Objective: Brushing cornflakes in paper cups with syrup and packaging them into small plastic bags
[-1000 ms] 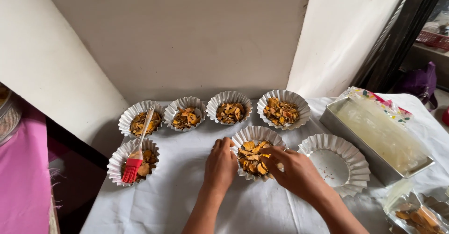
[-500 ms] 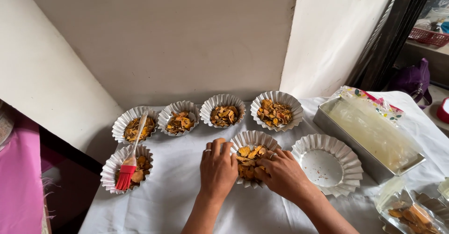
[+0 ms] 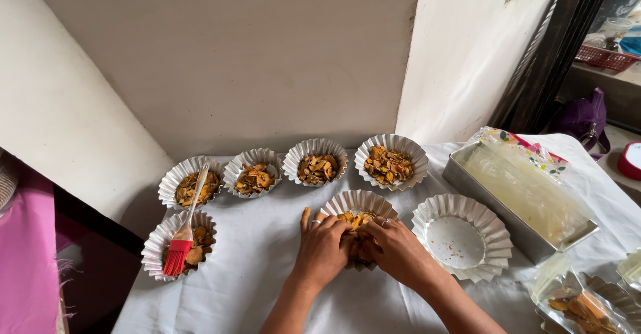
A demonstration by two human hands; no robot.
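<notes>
A fluted metal mould (image 3: 358, 202) filled with orange-brown flakes sits on the white cloth (image 3: 267, 260) in front of me. My left hand (image 3: 322, 247) rests on its left side with the fingers bent over the rim and into the flakes. From the right, my right hand (image 3: 395, 248) reaches in, fingertips pressed on the flakes. Both hands meet over the near half of the mould and hide it. Whether either hand pinches any flakes I cannot tell.
Several more filled fluted moulds stand in a row behind (image 3: 316, 161), and one at the left (image 3: 175, 244) holds a red silicone brush (image 3: 179, 250). An empty mould (image 3: 462, 236) is at the right, beside a rectangular metal tin (image 3: 518, 200) lined with plastic. Bags of flakes (image 3: 582, 304) lie at the lower right.
Both hands have closed in from the mould's sides to over its near half, fingers now in the flakes. The view shifted slightly right.
</notes>
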